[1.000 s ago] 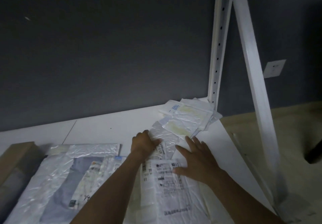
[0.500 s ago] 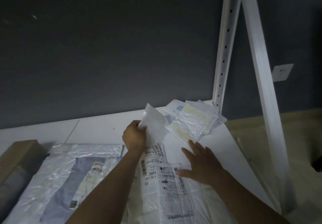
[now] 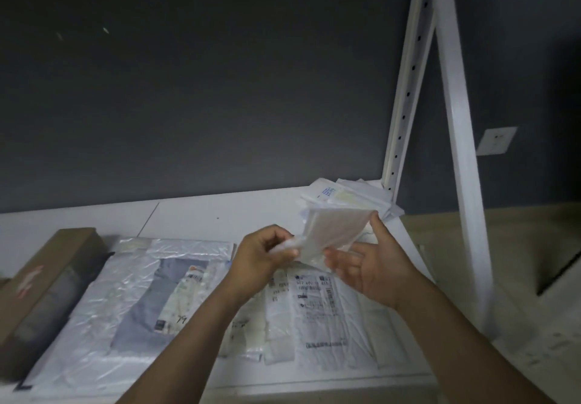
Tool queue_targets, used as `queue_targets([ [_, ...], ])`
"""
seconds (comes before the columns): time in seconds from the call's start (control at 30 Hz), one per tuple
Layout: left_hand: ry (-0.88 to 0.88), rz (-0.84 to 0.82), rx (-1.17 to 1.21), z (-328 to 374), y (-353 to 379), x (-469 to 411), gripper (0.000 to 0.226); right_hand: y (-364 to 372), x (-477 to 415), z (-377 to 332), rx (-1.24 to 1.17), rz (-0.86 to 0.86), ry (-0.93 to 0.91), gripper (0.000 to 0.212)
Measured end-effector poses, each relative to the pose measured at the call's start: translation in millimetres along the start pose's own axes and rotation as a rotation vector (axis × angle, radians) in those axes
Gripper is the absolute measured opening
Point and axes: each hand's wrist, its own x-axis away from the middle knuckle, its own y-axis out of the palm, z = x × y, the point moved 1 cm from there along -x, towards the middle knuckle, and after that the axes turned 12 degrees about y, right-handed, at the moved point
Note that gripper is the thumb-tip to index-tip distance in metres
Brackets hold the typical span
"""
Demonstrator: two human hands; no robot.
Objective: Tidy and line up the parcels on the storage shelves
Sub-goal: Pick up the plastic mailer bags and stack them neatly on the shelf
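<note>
- The left hand [image 3: 267, 254] is raised above the shelf [image 3: 220, 215], fingers curled tight, pinching the lower left corner of a small packet [image 3: 333, 230].
- The right hand [image 3: 375, 270] holds the same packet from the other side in a wide span, with the thumb up at the packet's top right corner and the fingers reaching along its lower edge.
- The small packet is pale and see-through. It is lifted clear of the shelf and tilted, between the two hands and in front of the back right corner.
- A pile of packets [image 3: 352, 194] lies in that back right corner, loosely fanned and pushed against the foot of the rear post [image 3: 405, 104], which has a row of holes.
- A labelled parcel [image 3: 317, 306] lies flat on the shelf below the hands, its printed label facing up. Other pale bags are tucked partly under it — how many cannot be told.
- Just left of it lies a large plastic bag [image 3: 94, 293] holding something grey, with a label on top.
- A brown box [image 3: 41, 277] sits at the left end of the shelf, touching the large bag's edge.
- The front post [image 3: 456, 120] rises at the shelf's right end.
- A wall socket [image 3: 496, 141] sits on the dark wall [image 3: 188, 89], beyond the posts.
</note>
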Motion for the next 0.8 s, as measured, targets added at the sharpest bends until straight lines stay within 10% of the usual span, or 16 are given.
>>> queue_targets([
  [0.27, -0.050, 0.086, -0.071, 10.2, 3.7, 33.2, 0.038, -15.1, 30.5, 8.7, 0.136, 0.045, -0.236, 0.012],
  [0.6, -0.348, 0.074, 0.257, 27.9, 24.4, 45.8, 0.033, -30.0, 44.9, 16.7, 0.474, 0.279, -0.564, 0.047],
  [0.8, -0.100, -0.244, -0.442, -7.7, 45.6, 60.1, 0.039, -68.6, 46.0, 25.5, 0.593, 0.415, -0.513, 0.037],
])
